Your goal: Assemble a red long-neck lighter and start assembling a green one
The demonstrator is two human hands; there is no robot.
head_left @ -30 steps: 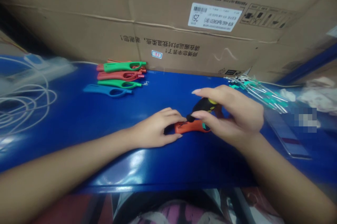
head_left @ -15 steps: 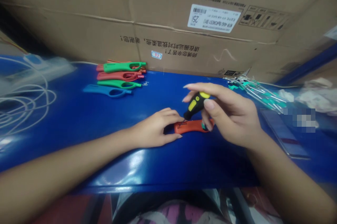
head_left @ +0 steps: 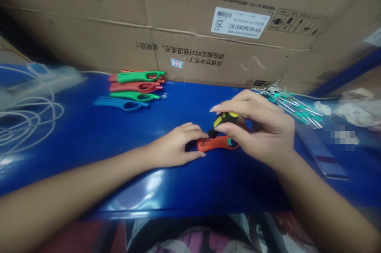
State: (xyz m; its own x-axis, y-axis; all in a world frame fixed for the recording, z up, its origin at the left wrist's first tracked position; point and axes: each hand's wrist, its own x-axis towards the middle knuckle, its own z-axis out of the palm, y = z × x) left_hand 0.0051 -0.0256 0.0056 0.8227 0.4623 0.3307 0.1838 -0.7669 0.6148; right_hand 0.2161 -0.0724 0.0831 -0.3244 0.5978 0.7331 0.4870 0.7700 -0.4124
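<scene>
Left hand [head_left: 175,146] pinned the orange handle [head_left: 216,143] flat mid-counter, closer to the front edge. Right hand [head_left: 262,130] gripped a stubby black-and-yellow screwdriver [head_left: 222,121], tip down on the handle's left end. Colored handles [head_left: 133,86] were stacked near the counter's [head_left: 89,134] back edge.

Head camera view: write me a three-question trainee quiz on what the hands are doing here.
1. True or false: the right hand grips the black-and-yellow screwdriver, with its tip pointing down at the orange part.
2. Which hand steadies the orange part on the blue table?
3. In the pile of coloured handles by the cardboard box, which colour lies nearest the person? A blue, B yellow, C black.
Key: 1 true; 2 the left hand; 3 A.
</scene>
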